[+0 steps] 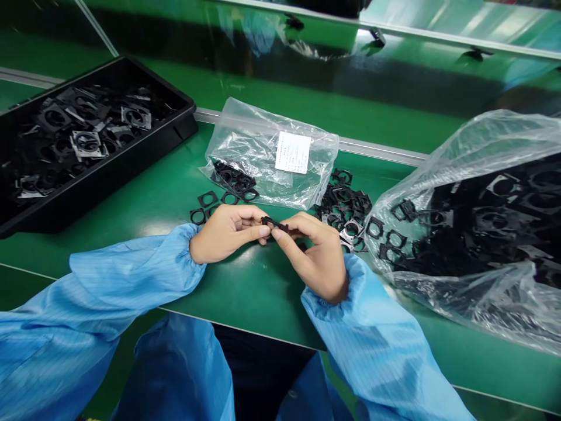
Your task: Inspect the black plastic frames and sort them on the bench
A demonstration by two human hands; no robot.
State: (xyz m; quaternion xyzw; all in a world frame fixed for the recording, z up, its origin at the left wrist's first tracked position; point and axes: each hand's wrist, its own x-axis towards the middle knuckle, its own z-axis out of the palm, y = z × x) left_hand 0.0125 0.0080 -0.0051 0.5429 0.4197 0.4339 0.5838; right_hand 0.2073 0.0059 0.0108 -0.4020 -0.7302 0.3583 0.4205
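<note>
Between my two hands, just above the green table, is a small black plastic frame part (276, 224), seen nearly edge-on. My left hand (230, 233) pinches its left end between thumb and fingers. The right end is gripped by my right hand (313, 248), thumb in front and fingers behind. Fingers cover much of the part, so its full shape is hidden. Just beyond my left hand lie several flat black square frames with round holes (207, 199). A heap of black frame parts (344, 202) sits beyond my right hand, a few showing silvery faces.
A black bin (144, 149) full of similar parts stands at left. In the middle lies a clear zip bag (249, 134) with a white label (293, 152), small black frames at its open end. At right, a large clear plastic bag (473, 298) holds many black parts.
</note>
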